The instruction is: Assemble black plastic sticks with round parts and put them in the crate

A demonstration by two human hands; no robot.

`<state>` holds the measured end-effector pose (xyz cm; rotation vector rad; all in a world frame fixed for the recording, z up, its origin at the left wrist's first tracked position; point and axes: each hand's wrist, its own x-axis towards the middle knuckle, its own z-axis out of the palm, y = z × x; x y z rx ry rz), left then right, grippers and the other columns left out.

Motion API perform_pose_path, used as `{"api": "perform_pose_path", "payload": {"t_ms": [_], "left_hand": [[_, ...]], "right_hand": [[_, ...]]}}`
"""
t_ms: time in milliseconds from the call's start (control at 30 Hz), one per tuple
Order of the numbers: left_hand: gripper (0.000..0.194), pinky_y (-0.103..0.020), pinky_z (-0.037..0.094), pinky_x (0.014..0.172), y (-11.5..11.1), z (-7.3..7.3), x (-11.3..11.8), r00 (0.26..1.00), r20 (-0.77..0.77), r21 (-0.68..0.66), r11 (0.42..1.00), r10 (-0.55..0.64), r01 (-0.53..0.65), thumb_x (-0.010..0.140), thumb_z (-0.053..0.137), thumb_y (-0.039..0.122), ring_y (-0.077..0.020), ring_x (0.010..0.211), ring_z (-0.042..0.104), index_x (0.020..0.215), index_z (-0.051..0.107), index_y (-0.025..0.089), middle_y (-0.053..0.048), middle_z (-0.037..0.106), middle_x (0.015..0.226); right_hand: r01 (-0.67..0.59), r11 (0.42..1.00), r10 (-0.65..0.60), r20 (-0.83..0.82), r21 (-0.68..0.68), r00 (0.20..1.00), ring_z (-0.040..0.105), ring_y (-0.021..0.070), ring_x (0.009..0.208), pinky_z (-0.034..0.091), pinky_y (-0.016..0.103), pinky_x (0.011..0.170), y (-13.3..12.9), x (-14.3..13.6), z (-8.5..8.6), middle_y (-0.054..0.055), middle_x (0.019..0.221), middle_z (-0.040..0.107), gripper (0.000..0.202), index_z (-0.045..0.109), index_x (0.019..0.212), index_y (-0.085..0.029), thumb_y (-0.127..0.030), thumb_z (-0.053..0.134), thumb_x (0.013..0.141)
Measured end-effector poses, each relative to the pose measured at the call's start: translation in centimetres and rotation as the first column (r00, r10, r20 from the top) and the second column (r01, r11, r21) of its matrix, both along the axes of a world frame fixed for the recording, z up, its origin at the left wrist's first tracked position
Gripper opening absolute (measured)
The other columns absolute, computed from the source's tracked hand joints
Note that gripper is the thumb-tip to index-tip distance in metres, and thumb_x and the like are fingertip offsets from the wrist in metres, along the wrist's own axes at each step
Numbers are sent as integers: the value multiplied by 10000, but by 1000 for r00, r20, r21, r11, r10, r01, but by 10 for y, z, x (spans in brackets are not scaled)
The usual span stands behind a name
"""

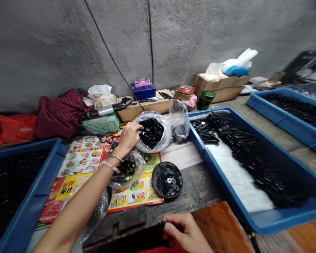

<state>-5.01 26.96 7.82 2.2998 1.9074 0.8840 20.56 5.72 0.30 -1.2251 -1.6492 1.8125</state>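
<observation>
My left hand (130,136), wearing bracelets at the wrist, reaches to the left rim of a clear plastic bag (167,130) full of small glossy black parts (152,135). Its fingers are drawn together, and what they pinch, if anything, I cannot make out. Below that wrist lies another plastic bag (138,162) of black parts with yellow-green ends. Close to the front edge my right hand (183,230) is closed on a small black piece (163,223), partly covered by thumb and fingers. A round dish (155,186) of flat dark discs stands between the hands.
Blue trays stand at left (28,196) and right (218,182), the right one holding black rods (239,147) on white lining. Printed flyers (81,154) cover the bench. Scissors (107,138), a power screwdriver (105,111), a green tin (206,100) and cardboard box (221,88) line the back.
</observation>
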Motion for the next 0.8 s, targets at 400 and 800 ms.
{"api": "perform_pose_path", "payload": {"t_ms": [400,800], "left_hand": [[195,-292,481,815,-83,2,7,957,248,-207,957,-150,203,766,560,102,-210,844,684,845,716,189,-29,760,891],[118,-313,486,832,-91,-5,10,799,600,-273,932,-30,240,739,602,161,-216,876,655,837,667,170,-45,728,890]], "right_hand": [[-144,628,-150,300,765,942,690,277,1010,540,386,865,116,-10,50,103,1349,593,220,709,984,-186,-174,501,913],[-128,686,-184,340,717,922,680,315,1025,514,430,914,182,-13,25,121,1150,719,185,787,808,-185,-131,611,822]]}}
